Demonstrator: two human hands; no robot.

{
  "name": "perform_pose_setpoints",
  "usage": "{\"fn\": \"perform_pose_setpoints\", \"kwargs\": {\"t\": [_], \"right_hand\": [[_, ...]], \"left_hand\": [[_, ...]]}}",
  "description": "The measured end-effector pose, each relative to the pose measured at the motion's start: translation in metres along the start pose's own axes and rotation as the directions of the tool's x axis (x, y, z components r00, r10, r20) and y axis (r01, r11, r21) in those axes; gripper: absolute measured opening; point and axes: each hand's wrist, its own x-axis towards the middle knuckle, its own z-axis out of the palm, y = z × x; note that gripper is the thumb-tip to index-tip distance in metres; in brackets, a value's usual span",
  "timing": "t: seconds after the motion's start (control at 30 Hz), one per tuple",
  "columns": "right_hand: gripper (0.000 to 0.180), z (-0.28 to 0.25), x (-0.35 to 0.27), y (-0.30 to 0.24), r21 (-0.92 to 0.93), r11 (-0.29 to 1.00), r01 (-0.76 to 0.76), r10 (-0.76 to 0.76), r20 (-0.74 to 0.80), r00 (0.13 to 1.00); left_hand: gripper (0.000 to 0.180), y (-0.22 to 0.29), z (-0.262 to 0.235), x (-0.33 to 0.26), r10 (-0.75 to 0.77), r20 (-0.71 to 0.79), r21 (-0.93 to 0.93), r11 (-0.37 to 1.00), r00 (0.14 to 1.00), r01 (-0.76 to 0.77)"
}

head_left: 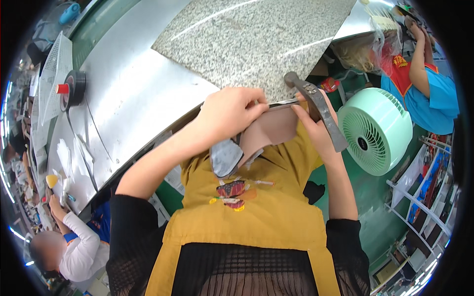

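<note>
My left hand point(229, 112) is closed, its fingers and thumb pinching the upper edge of a pinkish-brown, leather-like piece point(269, 130). The piece hangs at the near edge of a speckled granite slab point(247, 44), in front of my apron. A grey-blue flap point(226, 158) hangs below my left hand; I cannot tell if it is joined to the piece. My right hand point(318, 128) grips the piece's right end between thumb and fingers. It also holds a dark metal hammer point(316, 101), whose round face points toward the slab. The hammer's handle is hidden.
The slab lies on a shiny metal table point(133, 64). A black roll with a red core point(74, 91) stands on the table's left. A mint-green fan point(377, 130) is close by my right forearm. Co-workers sit at lower left point(81, 246) and upper right point(419, 93).
</note>
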Motion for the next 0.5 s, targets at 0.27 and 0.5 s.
{"fn": "perform_pose_setpoints", "kwargs": {"t": [0.27, 0.5], "right_hand": [[0.018, -0.043, 0.002, -0.046, -0.024, 0.967, -0.252, 0.249, 0.287, 0.925], [0.023, -0.039, 0.013, -0.052, -0.162, 0.968, -0.192, 0.239, 0.351, 0.905]], "left_hand": [[0.015, -0.013, 0.013, 0.002, 0.327, -0.247, 0.219, 0.936, 0.912, -0.276], [0.030, -0.014, 0.020, -0.003, 0.583, -0.217, 0.561, 0.731, 0.783, -0.388]]}}
